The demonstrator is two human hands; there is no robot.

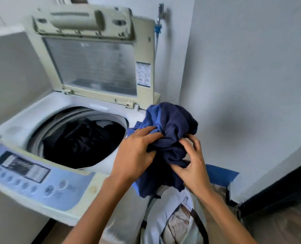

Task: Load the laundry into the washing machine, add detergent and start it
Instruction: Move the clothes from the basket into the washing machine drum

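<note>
Left hand (137, 152) and right hand (192, 162) are gripping a bunched blue garment (171, 131) just beside the washing machine's (93, 187) open tub (79, 138), keeping loose ends gathered for dropping onto dark clothes (82, 140) inside.

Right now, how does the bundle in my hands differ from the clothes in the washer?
The bundle is two shades of blue; the clothes in the drum look black. The bundle is gripped, bunched, by the left hand and right hand outside the washer; the clothes lie inside the drum. Both are crumpled fabric.
</note>
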